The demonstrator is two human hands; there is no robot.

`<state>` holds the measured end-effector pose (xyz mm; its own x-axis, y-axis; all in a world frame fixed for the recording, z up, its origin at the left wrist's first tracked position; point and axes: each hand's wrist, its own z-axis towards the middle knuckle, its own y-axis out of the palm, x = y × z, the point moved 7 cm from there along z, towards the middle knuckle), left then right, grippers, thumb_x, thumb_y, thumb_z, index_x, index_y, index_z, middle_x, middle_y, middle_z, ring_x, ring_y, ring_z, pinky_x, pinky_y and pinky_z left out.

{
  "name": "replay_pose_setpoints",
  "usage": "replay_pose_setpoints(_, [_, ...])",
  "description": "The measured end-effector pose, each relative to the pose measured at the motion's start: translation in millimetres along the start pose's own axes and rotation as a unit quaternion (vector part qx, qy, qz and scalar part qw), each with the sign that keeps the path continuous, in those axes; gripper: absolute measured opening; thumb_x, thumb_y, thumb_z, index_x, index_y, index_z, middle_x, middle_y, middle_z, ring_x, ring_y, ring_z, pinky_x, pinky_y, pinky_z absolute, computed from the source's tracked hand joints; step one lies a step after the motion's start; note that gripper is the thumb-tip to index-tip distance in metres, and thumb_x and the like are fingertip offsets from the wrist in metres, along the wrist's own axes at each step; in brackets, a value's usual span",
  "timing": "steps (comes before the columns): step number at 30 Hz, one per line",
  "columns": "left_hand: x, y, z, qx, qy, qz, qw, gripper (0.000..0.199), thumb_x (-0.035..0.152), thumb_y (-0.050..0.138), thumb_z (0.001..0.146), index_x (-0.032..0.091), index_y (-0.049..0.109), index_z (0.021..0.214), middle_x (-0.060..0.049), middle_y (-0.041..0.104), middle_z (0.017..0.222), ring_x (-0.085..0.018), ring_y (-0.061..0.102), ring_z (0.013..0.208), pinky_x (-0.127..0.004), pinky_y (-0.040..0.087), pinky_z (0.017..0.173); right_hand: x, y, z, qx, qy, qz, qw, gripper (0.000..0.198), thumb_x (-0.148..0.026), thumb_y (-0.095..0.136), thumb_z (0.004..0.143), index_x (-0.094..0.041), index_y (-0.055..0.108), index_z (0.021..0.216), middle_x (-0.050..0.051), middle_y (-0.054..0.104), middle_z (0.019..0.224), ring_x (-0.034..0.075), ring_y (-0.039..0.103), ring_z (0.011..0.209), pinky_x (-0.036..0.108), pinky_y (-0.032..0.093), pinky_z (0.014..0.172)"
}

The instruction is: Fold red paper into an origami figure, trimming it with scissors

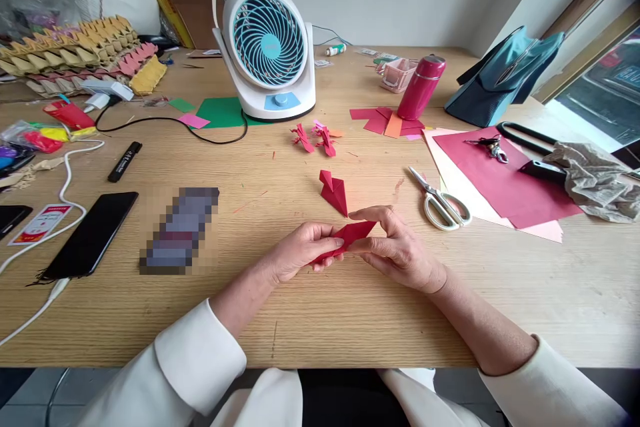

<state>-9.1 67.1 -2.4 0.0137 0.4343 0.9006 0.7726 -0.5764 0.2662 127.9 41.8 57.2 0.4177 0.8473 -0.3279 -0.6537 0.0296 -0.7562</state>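
Between my two hands, just above the table, is a folded piece of red paper (354,232). My left hand (310,248) pinches its left end, thumb on top and fingers curled beneath. At the right end, my right hand (395,245) closes its fingers on the paper, with the index finger arched over the upper edge. Just beyond lies another folded red paper piece (334,193), pointed toward me. Farther back, two small red origami figures (314,139) lie side by side. To the right of my right hand rest white-handled scissors (443,203), blades pointing away from me.
A white fan (270,47) stands at the back. On the right are red paper sheets (500,173), keys (493,147), a pink bottle (421,88) and a blue bag (500,83). Phones (90,233), a black marker (125,161) and a white cable (67,180) lie left.
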Motion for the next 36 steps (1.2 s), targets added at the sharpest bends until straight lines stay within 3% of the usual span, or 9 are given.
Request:
replay_pose_setpoints(7, [-4.3, -0.2, -0.4, -0.02, -0.024, 0.031, 0.999, 0.029, 0.04, 0.07, 0.082, 0.011, 0.063, 0.084, 0.0, 0.057, 0.071, -0.003, 0.04, 0.051, -0.016, 0.02, 0.041, -5.4, 0.4, -0.5, 0.007, -0.025, -0.029, 0.999, 0.022, -0.015, 0.06, 0.094, -0.023, 0.07, 0.112, 0.013, 0.062, 0.121, 0.025, 0.059, 0.11, 0.042, 0.051, 0.089])
replay_pose_setpoints(19, [-5.5, -2.9, 0.6, -0.024, -0.007, 0.073, 0.997, 0.036, 0.049, 0.067, 0.085, 0.013, 0.066, 0.087, -0.001, 0.06, 0.074, -0.006, 0.045, 0.054, -0.019, 0.028, 0.042, -3.7, 3.7, -1.3, -0.007, -0.022, -0.033, 0.999, 0.023, -0.016, 0.056, 0.096, -0.026, 0.07, 0.112, 0.011, 0.064, 0.119, 0.024, 0.06, 0.106, 0.042, 0.052, 0.085])
replay_pose_setpoints(29, [-2.3, -16.7, 0.5, 0.028, -0.003, 0.19, 0.981, 0.039, 0.051, 0.068, 0.083, 0.013, 0.068, 0.089, 0.002, 0.056, 0.067, -0.007, 0.051, 0.053, -0.017, 0.032, 0.042, -5.5, 0.7, -4.9, -0.012, -0.061, -0.087, 0.994, 0.02, -0.012, 0.057, 0.094, -0.022, 0.067, 0.108, 0.013, 0.062, 0.122, 0.025, 0.059, 0.106, 0.042, 0.054, 0.083])
replay_pose_setpoints(32, [-0.4, -21.9, 0.4, 0.045, 0.001, 0.193, 0.98, 0.038, 0.048, 0.069, 0.083, 0.013, 0.066, 0.098, 0.001, 0.06, 0.073, -0.006, 0.052, 0.052, -0.016, 0.03, 0.041, 0.5, -5.2, -4.6, 0.006, -0.015, -0.063, 0.998, 0.017, -0.013, 0.055, 0.095, -0.021, 0.066, 0.105, 0.014, 0.061, 0.123, 0.024, 0.06, 0.105, 0.042, 0.054, 0.085])
replay_pose_setpoints(36, [3.0, -18.9, 0.2, 0.035, 0.018, 0.191, 0.981, 0.032, 0.042, 0.071, 0.081, 0.016, 0.06, 0.097, 0.0, 0.065, 0.08, -0.007, 0.056, 0.052, -0.016, 0.034, 0.041, 17.2, -7.0, -3.8, 0.048, 0.133, 0.058, 0.988, 0.02, -0.027, 0.059, 0.095, -0.02, 0.062, 0.114, 0.014, 0.061, 0.12, 0.025, 0.06, 0.109, 0.043, 0.053, 0.091])
